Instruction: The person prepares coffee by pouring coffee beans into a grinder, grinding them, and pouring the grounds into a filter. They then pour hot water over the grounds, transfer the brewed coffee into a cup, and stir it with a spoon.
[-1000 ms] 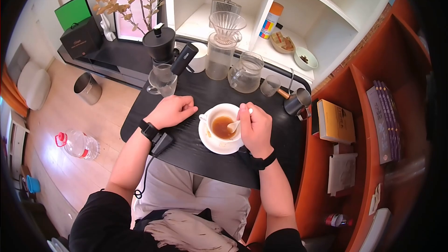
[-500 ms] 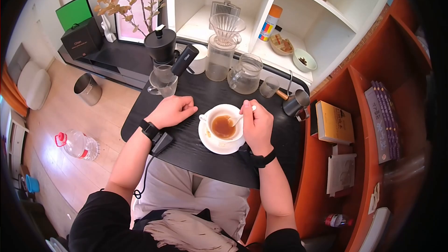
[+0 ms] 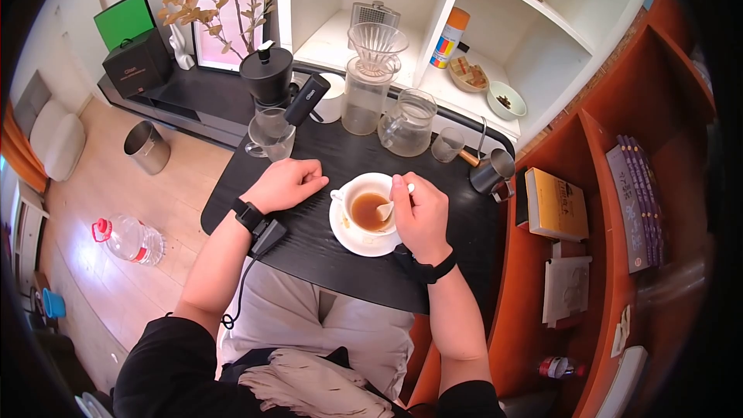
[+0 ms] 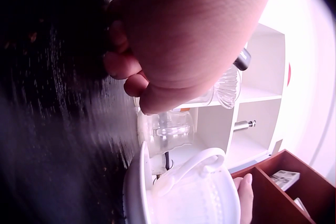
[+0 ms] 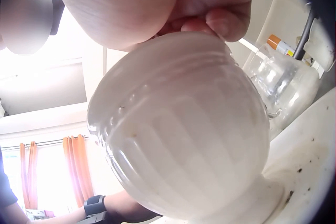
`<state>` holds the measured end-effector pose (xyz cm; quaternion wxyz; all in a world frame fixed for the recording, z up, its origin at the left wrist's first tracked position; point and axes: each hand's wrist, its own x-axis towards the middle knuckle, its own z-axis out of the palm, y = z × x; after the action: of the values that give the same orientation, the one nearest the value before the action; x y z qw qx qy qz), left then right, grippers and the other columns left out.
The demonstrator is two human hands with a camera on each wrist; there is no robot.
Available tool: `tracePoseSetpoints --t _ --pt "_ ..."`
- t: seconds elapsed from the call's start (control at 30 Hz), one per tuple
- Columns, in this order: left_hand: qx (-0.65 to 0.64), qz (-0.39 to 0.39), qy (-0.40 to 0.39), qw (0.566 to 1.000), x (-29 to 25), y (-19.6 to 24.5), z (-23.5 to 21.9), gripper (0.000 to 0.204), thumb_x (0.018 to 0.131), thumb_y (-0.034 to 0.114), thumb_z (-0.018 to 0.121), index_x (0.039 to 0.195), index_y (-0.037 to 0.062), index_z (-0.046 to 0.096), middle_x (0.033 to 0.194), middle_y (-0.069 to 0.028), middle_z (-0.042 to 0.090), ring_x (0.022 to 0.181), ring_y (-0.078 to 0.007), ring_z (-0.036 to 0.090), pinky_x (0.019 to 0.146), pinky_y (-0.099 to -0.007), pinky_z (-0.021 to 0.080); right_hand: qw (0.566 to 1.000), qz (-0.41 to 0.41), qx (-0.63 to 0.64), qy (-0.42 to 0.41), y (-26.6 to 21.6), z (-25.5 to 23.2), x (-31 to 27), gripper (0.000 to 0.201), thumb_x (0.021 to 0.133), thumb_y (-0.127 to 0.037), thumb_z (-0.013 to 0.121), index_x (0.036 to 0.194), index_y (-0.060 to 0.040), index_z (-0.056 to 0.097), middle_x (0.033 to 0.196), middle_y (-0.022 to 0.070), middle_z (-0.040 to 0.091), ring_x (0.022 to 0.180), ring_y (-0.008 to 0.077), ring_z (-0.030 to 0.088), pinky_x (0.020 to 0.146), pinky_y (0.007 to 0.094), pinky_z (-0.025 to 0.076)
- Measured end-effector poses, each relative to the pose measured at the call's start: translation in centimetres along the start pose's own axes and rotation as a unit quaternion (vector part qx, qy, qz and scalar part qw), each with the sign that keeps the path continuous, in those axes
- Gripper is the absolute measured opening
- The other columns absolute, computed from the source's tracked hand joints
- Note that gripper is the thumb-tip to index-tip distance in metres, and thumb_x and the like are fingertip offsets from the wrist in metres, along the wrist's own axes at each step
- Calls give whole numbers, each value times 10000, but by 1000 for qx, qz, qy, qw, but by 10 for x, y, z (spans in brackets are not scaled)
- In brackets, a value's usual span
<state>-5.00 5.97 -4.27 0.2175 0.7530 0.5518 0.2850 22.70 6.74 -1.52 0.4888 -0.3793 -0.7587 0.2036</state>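
A white teacup (image 5: 184,129) with a fluted side stands on a white saucer (image 3: 357,245) on the black table. Brown liquid (image 3: 366,214) fills its lower part. My right hand (image 3: 420,217) pinches the handle of a white spoon (image 3: 385,210) between thumb and fingers, above the cup's right rim. The spoon's bowl dips into the liquid. To the left of the cup, my left hand (image 3: 285,184) rests on the tabletop, fingers loosely curled and holding nothing. In the left wrist view the cup's handle (image 4: 197,163) points toward that hand.
Along the table's back stand a glass mug (image 3: 271,133), a coffee grinder (image 3: 265,76), a glass dripper (image 3: 377,39) on a carafe, a glass pot (image 3: 407,125), a small glass (image 3: 447,144) and a metal pitcher (image 3: 493,170). A reddish bookshelf (image 3: 507,279) borders the right side.
The right hand shifted slightly right and away with the spoon, then back left and nearer, the spoon's bowl moving through the liquid. The left hand has stayed in place.
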Motion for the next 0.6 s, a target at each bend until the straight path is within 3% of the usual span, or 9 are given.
tracePoseSetpoints --t 0.17,0.6 --pt "-1 -2 0 1000 0 0 1 299 1001 256 703 838 32 590 680 -113 589 634 -314 603 609 -408 449 998 -50 -24 -1 -3 -1 -1 280 1017 -165 678 774 -33 636 633 108 567 571 293 582 541 400 445" --pt "22 -8 -1 1000 1 -1 4 303 997 264 703 825 42 587 693 -105 612 656 -319 616 618 -411 454 997 -68 -31 2 -8 0 -1 268 989 -152 709 757 -42 634 614 91 539 536 262 550 517 383 422"
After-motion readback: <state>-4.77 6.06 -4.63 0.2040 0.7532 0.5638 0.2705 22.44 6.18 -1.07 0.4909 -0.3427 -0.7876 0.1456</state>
